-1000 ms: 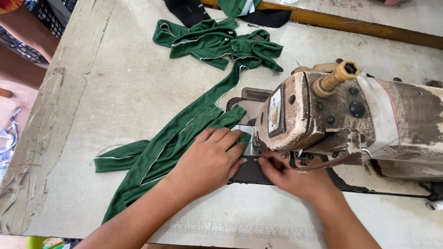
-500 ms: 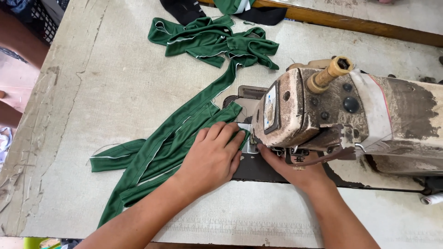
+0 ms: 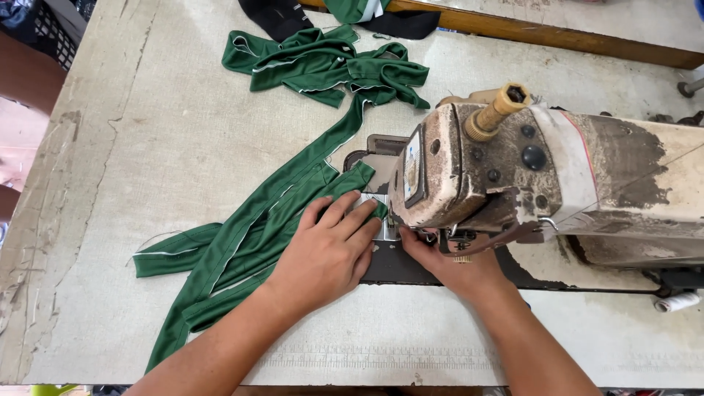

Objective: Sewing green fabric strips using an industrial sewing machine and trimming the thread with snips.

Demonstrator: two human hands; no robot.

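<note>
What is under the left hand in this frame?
The left hand lies flat on green fabric strips on the table, beside the sewing machine. The fabric beneath the palm is hidden.

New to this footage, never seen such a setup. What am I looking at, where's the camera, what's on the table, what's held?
The single view comes from a camera on the person's head, looking down at their own hands. The bulky worn cream machine is a sewing machine on a pale table. The left hand lies flat, pressing a long green fabric strip toward the needle area. The right hand reaches under the machine's head; its fingertips are hidden. More green fabric lies bunched farther back, with dark cloth beyond. A white thread spool lies at the right.
</note>
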